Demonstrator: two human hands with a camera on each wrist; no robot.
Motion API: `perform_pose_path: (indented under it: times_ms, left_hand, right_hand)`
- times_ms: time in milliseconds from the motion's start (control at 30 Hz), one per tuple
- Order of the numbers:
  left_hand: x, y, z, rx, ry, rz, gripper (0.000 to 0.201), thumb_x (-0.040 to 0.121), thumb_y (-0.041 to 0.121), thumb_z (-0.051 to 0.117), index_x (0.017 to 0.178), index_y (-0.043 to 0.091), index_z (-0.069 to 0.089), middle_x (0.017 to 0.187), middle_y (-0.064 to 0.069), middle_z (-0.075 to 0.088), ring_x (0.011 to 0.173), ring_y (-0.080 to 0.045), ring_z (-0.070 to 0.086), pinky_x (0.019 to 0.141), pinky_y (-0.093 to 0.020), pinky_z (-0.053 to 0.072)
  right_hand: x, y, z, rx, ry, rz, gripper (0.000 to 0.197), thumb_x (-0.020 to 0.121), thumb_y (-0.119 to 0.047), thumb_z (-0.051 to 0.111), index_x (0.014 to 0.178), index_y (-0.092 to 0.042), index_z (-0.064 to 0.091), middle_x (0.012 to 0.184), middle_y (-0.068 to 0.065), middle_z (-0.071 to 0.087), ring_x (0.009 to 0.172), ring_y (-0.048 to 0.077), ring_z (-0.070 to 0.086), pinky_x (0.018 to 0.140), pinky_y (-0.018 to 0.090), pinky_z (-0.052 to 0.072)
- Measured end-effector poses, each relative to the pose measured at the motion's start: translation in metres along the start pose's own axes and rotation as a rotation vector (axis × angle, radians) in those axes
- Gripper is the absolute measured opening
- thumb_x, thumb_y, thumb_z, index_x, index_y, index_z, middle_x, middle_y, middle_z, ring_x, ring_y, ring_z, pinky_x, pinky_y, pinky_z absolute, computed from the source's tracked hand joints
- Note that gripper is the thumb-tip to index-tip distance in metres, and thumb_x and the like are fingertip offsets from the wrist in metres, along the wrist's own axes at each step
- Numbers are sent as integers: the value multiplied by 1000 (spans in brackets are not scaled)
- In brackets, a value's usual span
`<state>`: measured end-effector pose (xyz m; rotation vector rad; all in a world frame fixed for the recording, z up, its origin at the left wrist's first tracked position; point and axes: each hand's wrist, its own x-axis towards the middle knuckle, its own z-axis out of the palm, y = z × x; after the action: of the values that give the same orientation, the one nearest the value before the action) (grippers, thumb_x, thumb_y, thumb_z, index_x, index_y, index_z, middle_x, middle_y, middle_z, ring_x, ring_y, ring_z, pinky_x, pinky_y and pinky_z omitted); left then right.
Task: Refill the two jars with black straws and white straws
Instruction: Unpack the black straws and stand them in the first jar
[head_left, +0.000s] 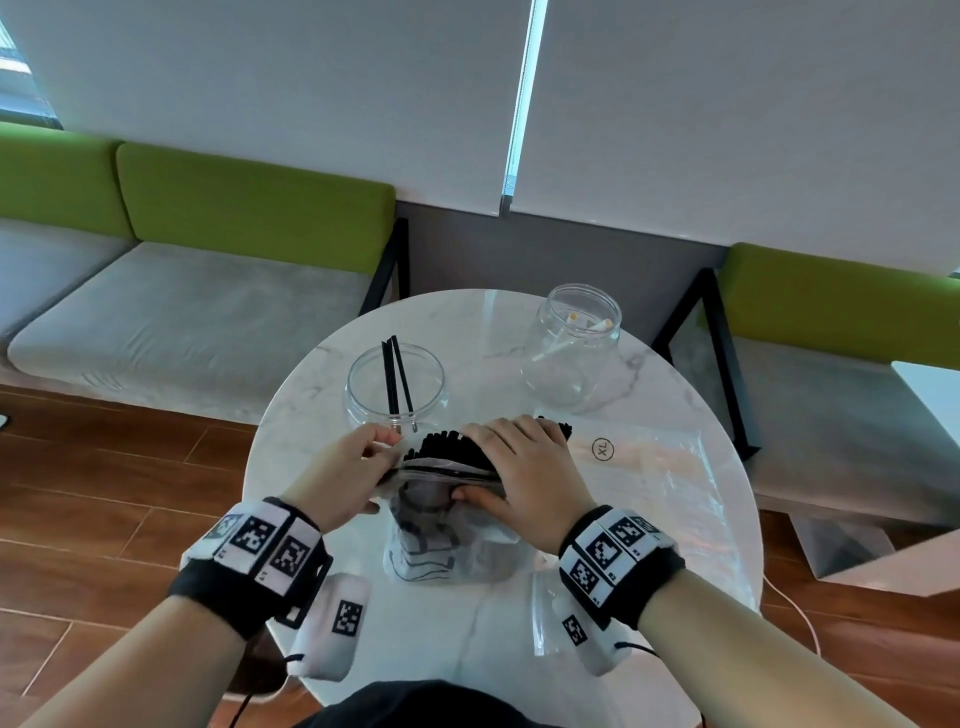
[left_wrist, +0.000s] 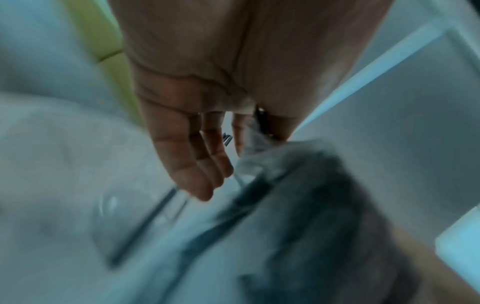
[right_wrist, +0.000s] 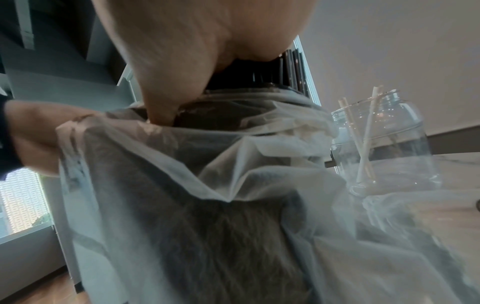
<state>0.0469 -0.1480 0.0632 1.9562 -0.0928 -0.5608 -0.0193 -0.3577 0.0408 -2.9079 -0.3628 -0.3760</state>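
A bundle of black straws (head_left: 441, 447) sticks out of the mouth of a clear plastic bag (head_left: 431, 545) at the middle of the round marble table (head_left: 311, 415). My right hand (head_left: 509, 457) grips the bundle, fingers over the top and thumb underneath; the right wrist view shows the straws (right_wrist: 285, 70) past my palm (right_wrist: 197, 51). My left hand (head_left: 384, 447) pinches the bag's edge between thumb and forefinger (left_wrist: 239, 142). Just behind my hands stands a clear jar (head_left: 358, 400) with two black straws (head_left: 395, 374). A second jar (head_left: 571, 374) at the back right holds a few white straws (right_wrist: 363, 148).
A second flat plastic bag with an "XL" mark (head_left: 602, 449) lies on the right of the table. Grey benches with green backs (head_left: 249, 208) stand behind the table. A white tabletop corner (head_left: 930, 389) shows at the far right. The floor is wood.
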Motion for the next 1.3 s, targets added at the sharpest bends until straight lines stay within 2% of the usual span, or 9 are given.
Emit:
perform_pose_path:
  times_ms: [200,367,533,667,833,933,1033,1200,1300]
  left_hand:
    - [-14,-14,-11,132,-103,117,45,64,58,75,94,32,55,101,6,57,87,-11,58,57,-24,50]
    - [-7,-27,-17,102,-75,197,84,31,82,72,78,15,53,62,10,55,56,-6,52,61,-32,55]
    - [-3,-27,-23,67,-241,284,77,37,67,82,85,15,53,69,18,57,61,2,46,59,-13,38]
    - [-1,-23,-25,31,-304,254,45,57,34,86,72,14,49,62,9,49,56,-5,42,54,-17,33]
    - [-1,-22,-23,353,-113,351,60,54,72,71,57,23,36,56,11,40,54,-6,35,52,-20,27]
    - [-7,-20,-26,677,-78,352,59,56,89,44,61,30,44,69,11,52,68,-2,51,61,-18,35]
    - [-11,-17,-32,809,-82,347,83,46,100,19,75,33,59,86,14,56,81,-3,55,74,-24,44]
    - [-18,-1,-29,833,133,597,48,64,69,64,101,37,59,109,17,53,102,-11,49,92,-30,41]
    - [-17,4,-22,780,72,556,35,73,50,71,99,36,52,98,19,56,86,-7,55,79,-25,42]
  right_hand:
    - [2,0,1,2,19,25,58,84,-62,44,127,-24,49,110,-8,60,99,20,53,91,39,42]
    - [3,-1,3,-6,21,34,57,82,-61,46,126,-25,48,110,-8,60,99,20,52,91,39,40]
    - [3,-1,3,-5,37,42,58,81,-62,44,125,-24,49,109,-7,61,100,21,53,90,40,41]
    - [1,-1,3,-6,35,38,57,82,-62,46,125,-24,49,110,-7,60,100,21,53,91,40,41]
    - [-1,-1,3,-2,52,33,54,82,-59,47,124,-25,48,109,-8,60,99,20,53,90,40,42]
    - [-1,-1,3,-9,52,42,54,81,-58,48,124,-24,50,109,-8,60,99,21,53,90,40,41]
    - [0,-3,4,-6,49,48,56,82,-60,46,124,-23,51,110,-7,61,100,21,52,90,40,41]
    - [0,-2,3,-16,30,56,56,83,-62,43,125,-25,49,112,-9,60,101,20,51,91,39,40]
    - [-1,-1,2,-24,20,58,56,84,-62,42,126,-25,48,112,-9,59,101,19,51,92,39,40]
